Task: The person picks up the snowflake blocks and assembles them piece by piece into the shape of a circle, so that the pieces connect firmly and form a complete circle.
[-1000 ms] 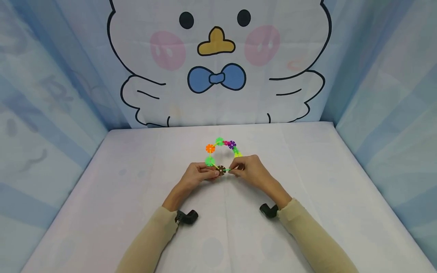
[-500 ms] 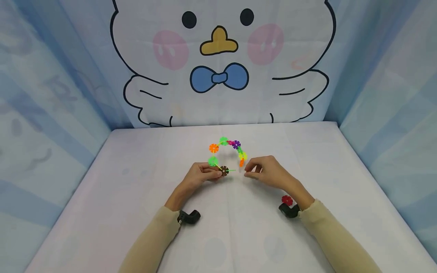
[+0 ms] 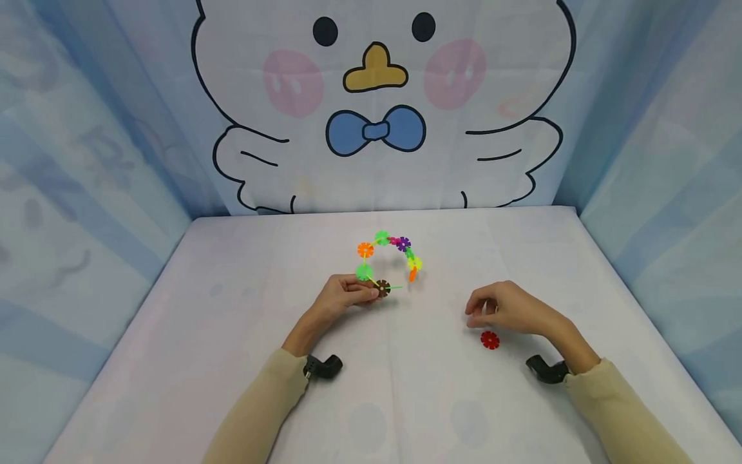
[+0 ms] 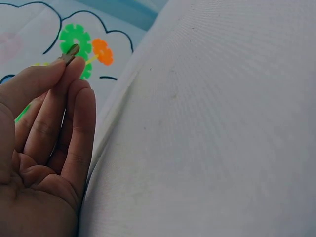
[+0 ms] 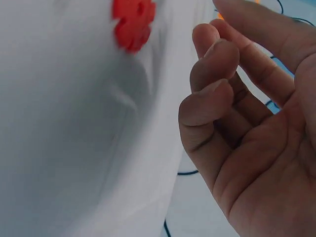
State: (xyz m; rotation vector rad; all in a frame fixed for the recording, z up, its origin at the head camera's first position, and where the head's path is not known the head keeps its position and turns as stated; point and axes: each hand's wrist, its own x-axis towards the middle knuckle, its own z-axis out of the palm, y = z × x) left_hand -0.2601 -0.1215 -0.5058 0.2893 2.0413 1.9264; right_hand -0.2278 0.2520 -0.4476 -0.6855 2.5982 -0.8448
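In the head view my left hand (image 3: 344, 294) pinches a brown notched plastic disc (image 3: 383, 288) between thumb and fingertips. This disc ends a curved chain of interlocking snowflake discs: green (image 3: 364, 272), orange (image 3: 365, 250), purple (image 3: 403, 244), yellow (image 3: 414, 263) and others. A thin green disc (image 3: 397, 287), seen edge-on, sticks out to the right of the brown one. A gap separates it from the orange disc (image 3: 413, 275) at the chain's other end. My right hand (image 3: 513, 309), fingers loosely curled and holding nothing, hovers just above a loose red disc (image 3: 489, 339) on the table.
A white cloth covers the table (image 3: 278, 406). Behind it hangs a backdrop (image 3: 377, 180) with a cartoon bird, and pale blue curtains (image 3: 81, 193) flank both sides. Black wrist cameras (image 3: 324, 367) sit at the cuffs.
My right hand has let go of the thin green disc and moved right and nearer, towards the red disc, which has come into view. The left hand still holds the chain almost in place.
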